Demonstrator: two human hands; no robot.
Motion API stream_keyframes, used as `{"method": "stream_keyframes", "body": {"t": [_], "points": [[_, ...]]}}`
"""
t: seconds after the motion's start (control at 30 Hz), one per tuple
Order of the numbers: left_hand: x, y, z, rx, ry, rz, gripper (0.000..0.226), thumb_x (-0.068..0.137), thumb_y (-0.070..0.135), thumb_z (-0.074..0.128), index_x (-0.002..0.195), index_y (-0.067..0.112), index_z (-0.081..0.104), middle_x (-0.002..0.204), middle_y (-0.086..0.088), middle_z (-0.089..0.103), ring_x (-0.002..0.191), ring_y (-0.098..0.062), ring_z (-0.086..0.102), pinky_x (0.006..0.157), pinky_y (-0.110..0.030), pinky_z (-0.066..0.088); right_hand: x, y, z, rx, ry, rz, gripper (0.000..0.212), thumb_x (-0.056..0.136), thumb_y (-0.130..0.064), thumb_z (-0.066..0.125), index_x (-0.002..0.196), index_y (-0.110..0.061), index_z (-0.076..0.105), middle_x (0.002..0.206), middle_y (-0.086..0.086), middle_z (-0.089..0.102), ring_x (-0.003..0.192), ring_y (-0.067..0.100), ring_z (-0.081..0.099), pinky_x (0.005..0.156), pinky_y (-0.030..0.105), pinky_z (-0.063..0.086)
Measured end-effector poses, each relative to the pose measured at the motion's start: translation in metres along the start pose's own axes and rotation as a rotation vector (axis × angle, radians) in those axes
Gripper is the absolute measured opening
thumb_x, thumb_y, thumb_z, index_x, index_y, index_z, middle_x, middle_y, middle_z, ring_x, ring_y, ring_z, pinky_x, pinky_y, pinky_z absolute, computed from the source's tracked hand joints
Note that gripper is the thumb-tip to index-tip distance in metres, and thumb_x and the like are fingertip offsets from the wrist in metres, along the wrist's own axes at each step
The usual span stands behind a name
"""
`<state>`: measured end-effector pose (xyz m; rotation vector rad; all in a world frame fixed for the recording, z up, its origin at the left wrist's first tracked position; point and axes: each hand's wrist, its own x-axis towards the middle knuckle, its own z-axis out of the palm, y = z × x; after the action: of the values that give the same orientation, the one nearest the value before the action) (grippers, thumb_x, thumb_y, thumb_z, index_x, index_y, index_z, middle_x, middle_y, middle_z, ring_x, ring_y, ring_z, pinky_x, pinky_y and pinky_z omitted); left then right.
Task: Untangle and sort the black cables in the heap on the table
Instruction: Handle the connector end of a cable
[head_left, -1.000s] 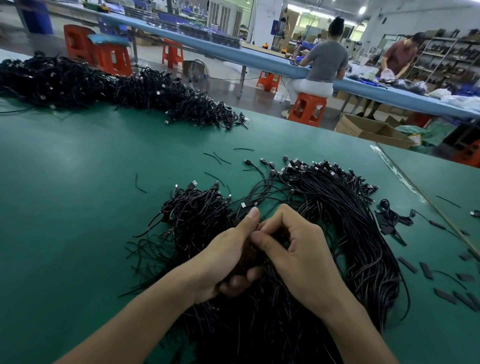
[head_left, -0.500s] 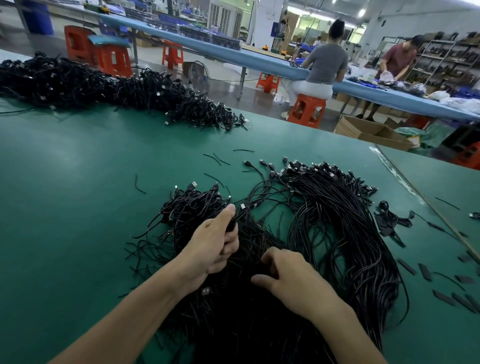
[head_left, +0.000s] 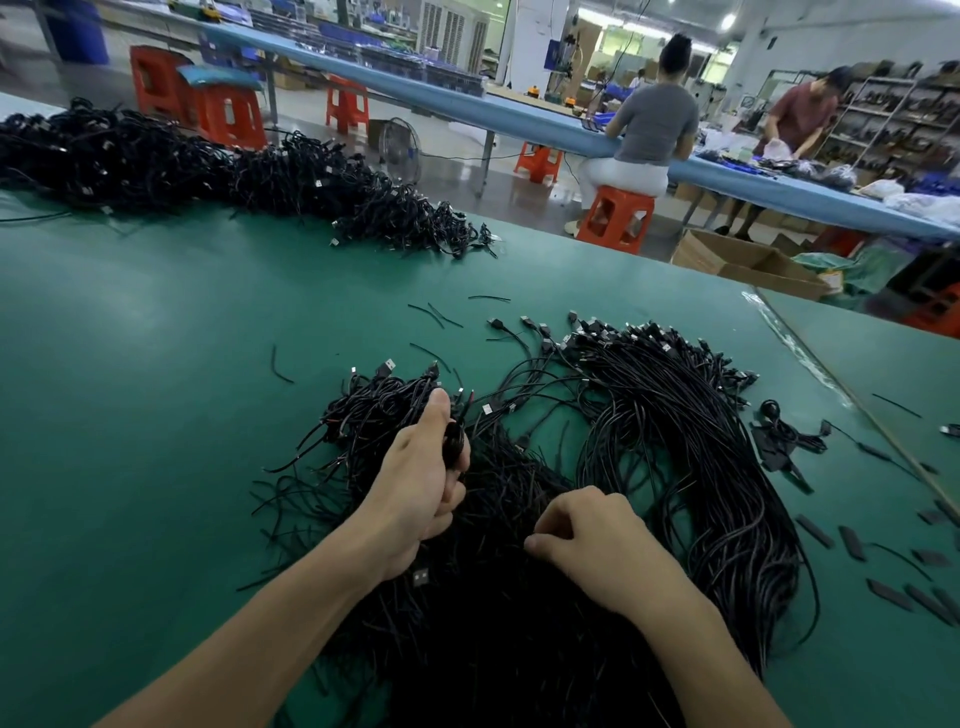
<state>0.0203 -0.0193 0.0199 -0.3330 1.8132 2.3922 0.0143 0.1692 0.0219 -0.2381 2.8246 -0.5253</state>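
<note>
Left grip (head_left: 421, 483) clenched, thumb up; right grip (head_left: 592, 540) curled.

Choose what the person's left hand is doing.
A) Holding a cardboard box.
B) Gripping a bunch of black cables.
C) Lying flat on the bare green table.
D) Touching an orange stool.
B: the left hand curls round a bunch of cables over the heap.

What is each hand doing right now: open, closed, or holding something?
Left hand: grips a bunch of thin black cables.
Right hand: curled on the tangled black cable heap; holding anything cannot be told.
</note>
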Motion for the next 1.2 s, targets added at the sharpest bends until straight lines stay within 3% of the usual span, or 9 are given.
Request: {"method": "stream_keyframes", "body": {"t": [0.17, 0.3, 0.43, 0.67, 0.8, 0.9, 1.03, 1.13, 1.2], "points": [[0.003, -0.003, 0.000, 0.069, -0.009, 0.064, 0.068, 0.098, 0.065, 0.028, 0.048, 0.021, 0.041, 0.045, -0.001, 0.034, 0.036, -0.013, 0.022, 0.034, -0.016, 0.016, 0.001, -0.003, 0.001, -0.001, -0.046, -0.016, 0.007, 0.090, -0.035, 0.068, 0.089, -0.029, 0.071, 0.089, -0.009, 0.065, 0.082, 0.008, 0.064, 0.079, 0.034, 0.058], [0.002, -0.004, -0.001, 0.069, -0.028, 0.051, 0.072, 0.099, 0.065, 0.025, 0.045, 0.020, 0.038, 0.043, -0.004, 0.040, 0.036, -0.019, 0.046, 0.031, -0.016, 0.021, 0.001, -0.003, -0.004, 0.060, -0.031, -0.020, 0.011, 0.087, -0.035, 0.068, 0.078, -0.034, 0.065, 0.087, -0.011, 0.064, 0.077, 0.003, 0.062, 0.065, 0.023, 0.053], [-0.002, -0.003, 0.000, 0.084, -0.110, 0.084, 0.071, 0.090, 0.074, 0.024, 0.048, 0.019, 0.041, 0.040, -0.001, 0.033, 0.028, -0.014, 0.027, 0.032, -0.017, 0.022, 0.001, -0.005, -0.010, 0.115, 0.011, -0.019, 0.011, 0.087, -0.032, 0.068, 0.076, -0.034, 0.065, 0.080, -0.011, 0.066, 0.070, 0.003, 0.063, 0.058, 0.019, 0.050], [-0.008, 0.002, 0.002, 0.176, -0.181, 0.110, 0.071, 0.097, 0.066, 0.021, 0.050, 0.017, 0.043, 0.039, -0.002, 0.030, 0.029, -0.014, 0.024, 0.032, -0.017, 0.022, -0.003, -0.007, -0.018, 0.282, 0.351, -0.113, 0.017, 0.090, -0.023, 0.067, 0.075, -0.030, 0.062, 0.068, -0.009, 0.066, 0.064, 0.001, 0.062, 0.057, 0.013, 0.049], [-0.010, 0.006, 0.004, 0.225, -0.247, 0.123, 0.061, 0.105, 0.036, 0.026, 0.051, 0.016, 0.043, 0.039, -0.004, 0.028, 0.027, -0.014, 0.022, 0.033, -0.017, 0.021, -0.005, -0.015, -0.024, 0.446, 0.558, -0.186, 0.015, 0.087, -0.019, 0.070, 0.079, -0.030, 0.063, 0.072, -0.011, 0.069, 0.067, 0.006, 0.068, 0.065, 0.030, 0.058], [-0.016, 0.010, 0.005, 0.265, -0.351, 0.132, 0.058, 0.102, 0.028, 0.025, 0.052, 0.017, 0.051, 0.038, -0.002, 0.031, 0.028, -0.013, 0.023, 0.034, -0.018, 0.020, -0.008, -0.020, -0.025, 0.569, 0.591, -0.219, 0.014, 0.086, -0.017, 0.070, 0.081, -0.028, 0.064, 0.074, -0.010, 0.071, 0.068, 0.010, 0.070, 0.067, 0.035, 0.059], [-0.025, 0.016, 0.008, 0.324, -0.504, 0.123, 0.050, 0.094, 0.038, 0.030, 0.065, 0.015, 0.065, 0.041, -0.002, 0.034, 0.032, -0.014, 0.024, 0.037, -0.021, 0.022, -0.017, -0.032, -0.026, 0.770, 0.635, -0.329, 0.012, 0.089, -0.008, 0.067, 0.086, -0.019, 0.064, 0.079, -0.004, 0.073, 0.071, 0.013, 0.072, 0.067, 0.029, 0.059], [-0.029, 0.016, 0.014, 0.277, -0.471, 0.157, 0.053, 0.104, 0.044, 0.028, 0.070, 0.024, 0.064, 0.040, 0.008, 0.039, 0.032, -0.008, 0.031, 0.038, -0.022, 0.023, -0.026, -0.045, -0.021, 0.822, 0.644, -0.433, 0.015, 0.091, -0.008, 0.067, 0.088, -0.022, 0.065, 0.080, -0.004, 0.072, 0.074, 0.014, 0.071, 0.065, 0.023, 0.057], [-0.030, 0.015, 0.016, 0.203, -0.382, 0.222, 0.052, 0.107, 0.039, 0.027, 0.077, 0.026, 0.067, 0.041, 0.011, 0.048, 0.033, 0.001, 0.041, 0.038, -0.012, 0.031, -0.030, -0.051, -0.018, 0.826, 0.627, -0.453, 0.011, 0.092, -0.017, 0.066, 0.089, -0.027, 0.065, 0.081, -0.005, 0.071, 0.073, 0.015, 0.068, 0.064, 0.024, 0.056]]}}
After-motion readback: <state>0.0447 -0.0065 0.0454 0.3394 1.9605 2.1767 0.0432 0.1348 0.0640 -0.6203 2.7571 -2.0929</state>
